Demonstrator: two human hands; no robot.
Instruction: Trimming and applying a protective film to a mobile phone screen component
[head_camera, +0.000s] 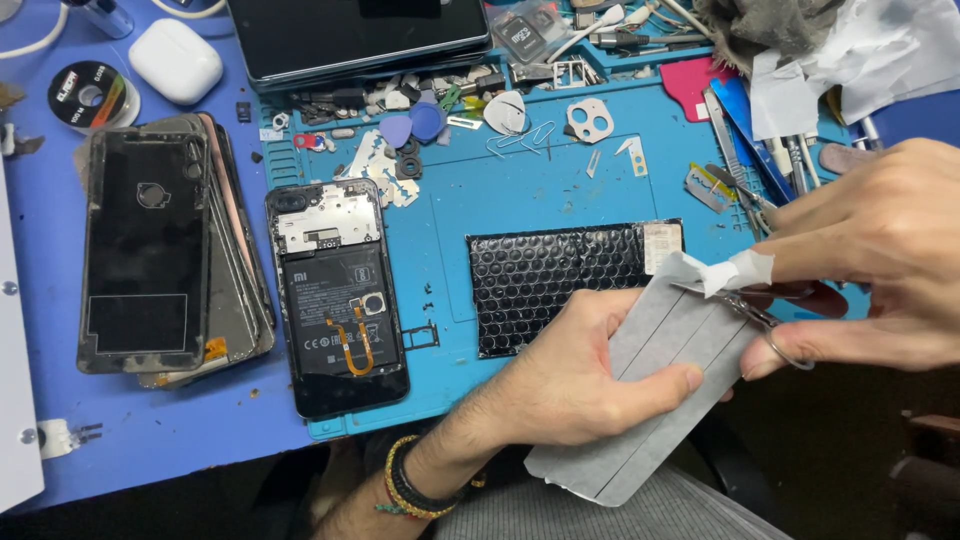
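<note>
My left hand (575, 375) grips a flat grey packet (660, 345) with lengthwise seams, thumb on top, near the front edge of the blue work mat (520, 195). My right hand (880, 255) holds small scissors (750, 310) whose blades meet the packet's upper end, where a white tab (735, 270) curls up. Just behind the packet lies a black bubble-wrap pouch (560, 280). An opened phone (340, 310) with its battery and orange flex cable exposed lies on the mat's left part.
A stack of phone back covers (165, 250) lies left on the blue table. A white earbud case (175, 60), a tape roll (92, 95), a dark tablet (360, 40), picks, screws, tweezers (735, 160) and crumpled tissue (860, 60) crowd the back.
</note>
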